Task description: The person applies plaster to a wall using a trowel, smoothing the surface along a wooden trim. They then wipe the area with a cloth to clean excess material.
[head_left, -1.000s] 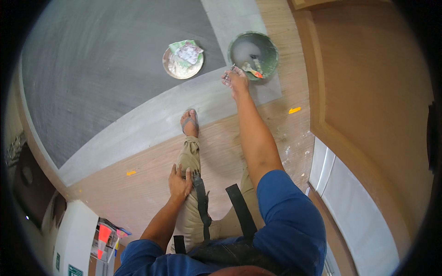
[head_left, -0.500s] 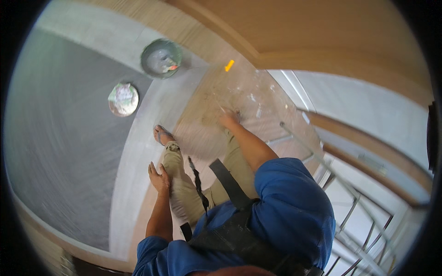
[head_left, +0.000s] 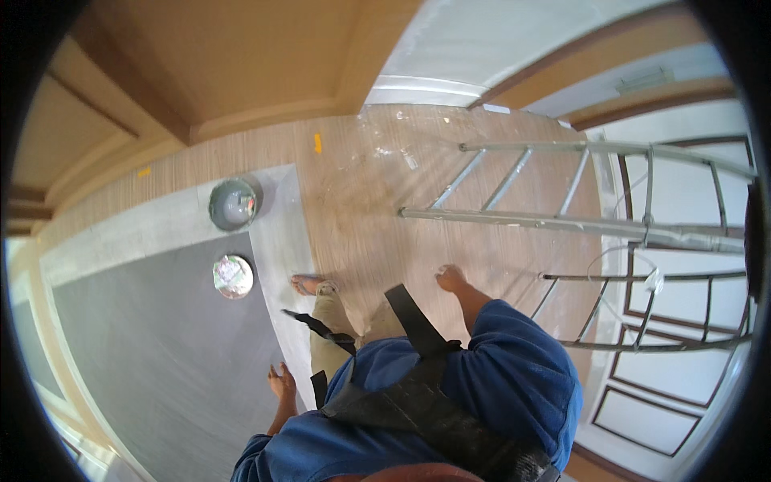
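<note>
My left hand (head_left: 282, 381) hangs low at my left side, over the edge of the dark grey floor panel (head_left: 169, 345). Its fingers are apart and hold nothing. On the other side, my right hand (head_left: 450, 279) is held out in front of me above the wood-look floor (head_left: 377, 225). Its fingers are loosely curled, whitish at the tips, and nothing shows in them. Ahead on the left, a green-grey bucket (head_left: 233, 202) holds greyish liquid and a small object with a red part. A round, light-coloured lid or tub (head_left: 233, 277) with a crumpled wrapper on it sits nearer me.
To my right stands an aluminium ladder (head_left: 514, 215), with dark metal rails (head_left: 642, 345) in front of white panels. Wooden cabinetry (head_left: 241, 64) borders the far side. A pale border strip (head_left: 285, 225) surrounds the grey panel. A yellow tape mark (head_left: 318, 143) and white spots lie on the floor.
The view has swung to the right and I stand more upright. My right hand has come up from beside my foot. My left hand has moved off my knee to my side.
</note>
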Demonstrator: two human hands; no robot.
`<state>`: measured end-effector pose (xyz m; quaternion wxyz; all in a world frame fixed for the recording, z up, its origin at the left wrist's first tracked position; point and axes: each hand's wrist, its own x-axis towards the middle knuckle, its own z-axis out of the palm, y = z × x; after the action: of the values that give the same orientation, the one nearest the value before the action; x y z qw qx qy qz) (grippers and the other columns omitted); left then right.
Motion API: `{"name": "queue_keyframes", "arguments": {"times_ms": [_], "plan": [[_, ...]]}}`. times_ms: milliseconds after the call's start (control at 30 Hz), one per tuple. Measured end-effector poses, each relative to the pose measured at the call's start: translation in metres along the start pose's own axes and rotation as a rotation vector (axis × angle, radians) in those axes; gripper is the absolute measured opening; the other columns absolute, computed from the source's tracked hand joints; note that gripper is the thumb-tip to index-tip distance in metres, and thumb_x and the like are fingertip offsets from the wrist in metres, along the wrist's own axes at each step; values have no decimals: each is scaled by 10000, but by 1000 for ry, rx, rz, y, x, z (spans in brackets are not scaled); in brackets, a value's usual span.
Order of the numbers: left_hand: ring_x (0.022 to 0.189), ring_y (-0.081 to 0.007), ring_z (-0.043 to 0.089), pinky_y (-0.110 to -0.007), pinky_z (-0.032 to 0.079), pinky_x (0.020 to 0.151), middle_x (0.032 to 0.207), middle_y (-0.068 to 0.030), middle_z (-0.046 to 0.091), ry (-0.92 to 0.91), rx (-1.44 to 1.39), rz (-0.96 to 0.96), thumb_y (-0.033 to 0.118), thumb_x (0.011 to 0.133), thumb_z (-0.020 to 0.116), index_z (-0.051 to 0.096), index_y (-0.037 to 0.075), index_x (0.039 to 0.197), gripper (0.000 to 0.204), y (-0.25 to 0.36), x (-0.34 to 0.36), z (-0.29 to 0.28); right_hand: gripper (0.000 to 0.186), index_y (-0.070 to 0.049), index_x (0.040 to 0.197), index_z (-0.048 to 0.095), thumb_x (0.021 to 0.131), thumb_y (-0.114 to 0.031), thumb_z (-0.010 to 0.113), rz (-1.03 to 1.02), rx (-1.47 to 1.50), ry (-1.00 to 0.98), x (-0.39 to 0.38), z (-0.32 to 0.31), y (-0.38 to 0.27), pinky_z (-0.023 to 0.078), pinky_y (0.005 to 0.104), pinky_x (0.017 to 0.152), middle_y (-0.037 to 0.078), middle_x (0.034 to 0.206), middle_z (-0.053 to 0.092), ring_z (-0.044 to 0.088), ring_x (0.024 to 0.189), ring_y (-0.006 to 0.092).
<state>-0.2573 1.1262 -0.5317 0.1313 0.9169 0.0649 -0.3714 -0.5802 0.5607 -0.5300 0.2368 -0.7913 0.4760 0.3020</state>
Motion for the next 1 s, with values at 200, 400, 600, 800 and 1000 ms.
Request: {"name": "queue_keyframes", "arguments": {"times_ms": [200,400,600,800,1000], "plan": [[1389,-433,457,-469,372,1164,1491,-289,472,-13,69,208,514,999,559,463,30,1509,710,76,-26,8,455,-63,1234,706,950,-403,601,19,289,48,-84,88,51,424,463,1121,211,1321,651,568,1272,389],[1385,-433,476,-453,374,1160,1494,-298,486,-116,64,527,509,995,565,444,-35,1499,752,106,-94,28,484,-51,1232,710,943,-421,594,294,506,257,-221,181,190,430,455,1121,205,1317,659,576,1271,378],[1428,-415,437,-419,316,1199,1525,-299,455,-79,152,607,497,978,585,416,-51,1514,785,133,-98,34,516,-8,1248,688,965,-387,481,510,390,94,-316,250,254,471,466,1063,215,1299,666,609,1225,360],[1451,-401,410,-405,312,1196,1533,-303,444,-88,57,807,443,997,581,385,-61,1525,756,175,-100,11,512,20,1296,652,943,-343,577,555,822,264,-350,296,204,597,427,861,203,1149,733,736,717,355],[1443,-372,430,-385,332,1178,1537,-296,441,-219,-126,947,453,1019,562,337,-58,1550,771,172,-79,31,493,-6,1191,712,975,-412,537,498,648,217,-382,356,160,491,437,1065,219,1293,667,601,1261,347]]}}
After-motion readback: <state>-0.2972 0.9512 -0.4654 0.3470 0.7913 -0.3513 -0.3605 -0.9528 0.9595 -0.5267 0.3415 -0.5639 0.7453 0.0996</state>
